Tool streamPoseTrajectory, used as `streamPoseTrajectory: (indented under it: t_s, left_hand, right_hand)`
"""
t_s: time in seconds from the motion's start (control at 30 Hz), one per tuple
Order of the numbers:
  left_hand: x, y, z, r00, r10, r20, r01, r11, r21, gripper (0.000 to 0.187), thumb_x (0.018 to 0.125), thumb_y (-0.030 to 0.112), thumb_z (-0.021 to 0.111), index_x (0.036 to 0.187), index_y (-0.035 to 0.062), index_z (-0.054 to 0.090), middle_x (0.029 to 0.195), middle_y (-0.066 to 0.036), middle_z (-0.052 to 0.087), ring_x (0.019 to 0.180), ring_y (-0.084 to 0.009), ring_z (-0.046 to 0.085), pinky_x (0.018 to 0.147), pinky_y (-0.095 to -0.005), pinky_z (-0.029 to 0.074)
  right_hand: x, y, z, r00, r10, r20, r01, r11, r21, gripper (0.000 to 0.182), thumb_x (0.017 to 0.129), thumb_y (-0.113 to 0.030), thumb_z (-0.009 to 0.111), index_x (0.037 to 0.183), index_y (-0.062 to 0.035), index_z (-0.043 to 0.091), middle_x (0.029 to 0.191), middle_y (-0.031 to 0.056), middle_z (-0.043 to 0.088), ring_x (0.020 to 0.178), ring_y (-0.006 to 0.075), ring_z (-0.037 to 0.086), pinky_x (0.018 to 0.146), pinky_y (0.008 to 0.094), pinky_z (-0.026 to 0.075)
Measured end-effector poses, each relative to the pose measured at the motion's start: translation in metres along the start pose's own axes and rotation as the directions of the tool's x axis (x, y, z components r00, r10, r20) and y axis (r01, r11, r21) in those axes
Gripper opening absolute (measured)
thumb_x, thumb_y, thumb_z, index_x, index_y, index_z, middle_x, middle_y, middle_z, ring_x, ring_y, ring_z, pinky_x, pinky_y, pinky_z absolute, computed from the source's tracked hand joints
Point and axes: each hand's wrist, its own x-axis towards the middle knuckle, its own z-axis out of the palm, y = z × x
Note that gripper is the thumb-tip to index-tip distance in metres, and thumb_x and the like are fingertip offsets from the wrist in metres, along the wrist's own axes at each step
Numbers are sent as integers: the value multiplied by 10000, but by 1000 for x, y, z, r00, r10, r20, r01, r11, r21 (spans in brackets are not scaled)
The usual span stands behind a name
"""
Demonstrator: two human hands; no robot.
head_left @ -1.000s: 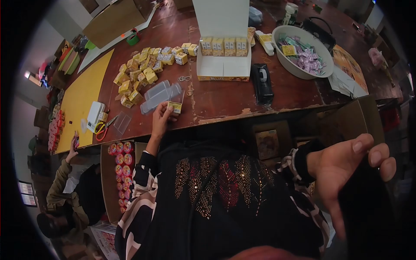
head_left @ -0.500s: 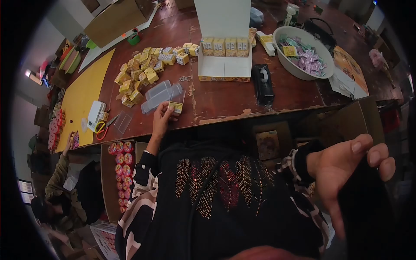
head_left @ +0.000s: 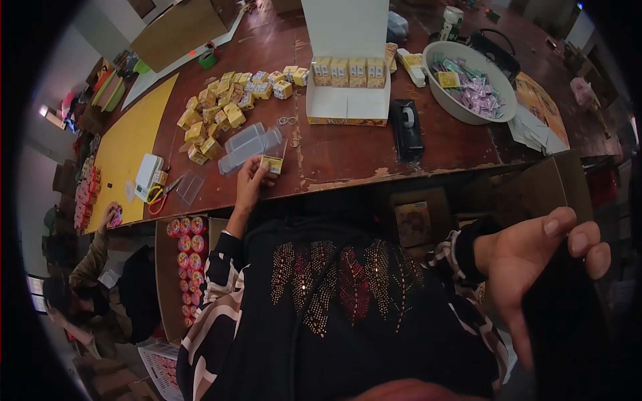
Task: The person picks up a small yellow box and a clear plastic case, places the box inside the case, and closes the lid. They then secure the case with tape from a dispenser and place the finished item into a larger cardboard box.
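At the near table edge, my left hand (head_left: 253, 179) is closed on a clear plastic case (head_left: 277, 148) with a small yellow box (head_left: 271, 165) at its lower end. Behind these fingers lie several clear plastic cases (head_left: 249, 148) and a few metal rings (head_left: 286, 121). My right hand (head_left: 525, 267), palm turned up at the right, has its fingers curled around a dark flat object, which looks like a phone (head_left: 568, 321). Its face is black and I cannot make out details. Farther back on the table is a loose pile of small yellow boxes (head_left: 212, 115).
An open white display box (head_left: 348, 108) holds a row of little boxes. Right of it stand a black tape dispenser (head_left: 406, 130) and a white basin (head_left: 438, 100) of wrapped pieces. Scissors (head_left: 160, 192) lie left. A co-worker's hand (head_left: 109, 215) rests by the yellow board (head_left: 130, 147).
My two hands keep nearly the same place and grip. At the left, the co-worker's head and other arm have shifted.
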Motion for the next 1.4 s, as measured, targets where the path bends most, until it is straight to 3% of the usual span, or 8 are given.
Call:
streamPoseTrajectory:
  t_s: [1.17,1.4]
  left_hand:
    - [1,-3,-1,1000,3,6,-3,1000,16,341,987,266,572,1214,12,549,1012,-84,663,811,-142,662,656,-248,546]
    - [1,-3,-1,1000,2,1,-2,1000,-6,323,983,247,584,1200,10,552,999,-80,664,800,-139,663,652,-252,549]
  right_hand:
    - [2,0,0,1000,-22,7,22,999,-23,613,754,-862,494,1246,-497,481,1308,65,420,1080,233,408,763,316,413]
    - [4,4,15,985,-87,-146,92,995,25,620,749,-862,502,1247,-493,481,1304,68,420,1078,237,404,768,321,411]
